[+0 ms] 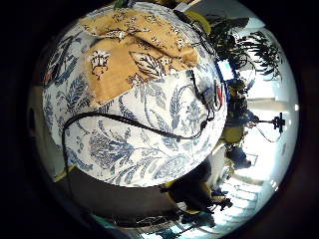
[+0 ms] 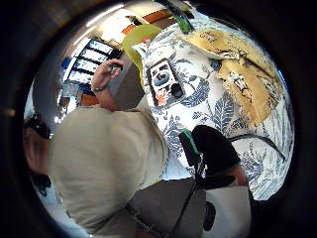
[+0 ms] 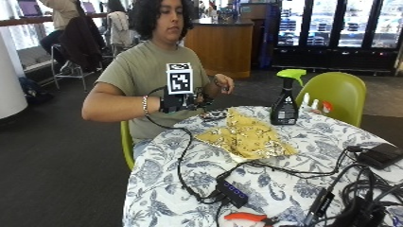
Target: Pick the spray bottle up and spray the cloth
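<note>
The spray bottle (image 3: pixel 285 101) stood upright on the tabletop (image 3: pixel 189 165) beyond the cloth (image 3: pixel 245 137). The right hand (image 3: pixel 173 103) hovered apart; its fingers' state was unclear. Approach the neck squarely.

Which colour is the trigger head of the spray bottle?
Bright green trigger head, best seen in outside view.

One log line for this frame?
right hand: raised over table edge, empty | spray bottle: upright, untouched | yellow cloth: on tablecloth | stage: pre-reach

Spray bottle (image 3: pixel 285 103) upright beside yellow cloth (image 3: pixel 247 137); hand (image 3: pixel 178 102) raised.
</note>
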### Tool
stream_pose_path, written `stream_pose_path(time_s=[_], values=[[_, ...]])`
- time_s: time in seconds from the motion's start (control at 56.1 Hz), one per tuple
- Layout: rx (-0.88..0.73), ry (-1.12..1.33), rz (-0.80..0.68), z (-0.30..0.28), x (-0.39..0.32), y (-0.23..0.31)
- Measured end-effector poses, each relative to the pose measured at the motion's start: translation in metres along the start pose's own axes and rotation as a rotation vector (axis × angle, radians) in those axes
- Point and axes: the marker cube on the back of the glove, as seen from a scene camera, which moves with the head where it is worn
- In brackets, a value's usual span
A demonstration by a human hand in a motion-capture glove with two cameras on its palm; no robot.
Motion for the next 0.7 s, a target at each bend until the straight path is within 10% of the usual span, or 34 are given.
stream_pose_path(time_s=[0.695], values=[[-0.020,0.003,-0.009,0.0048,0.0009,0.0042]])
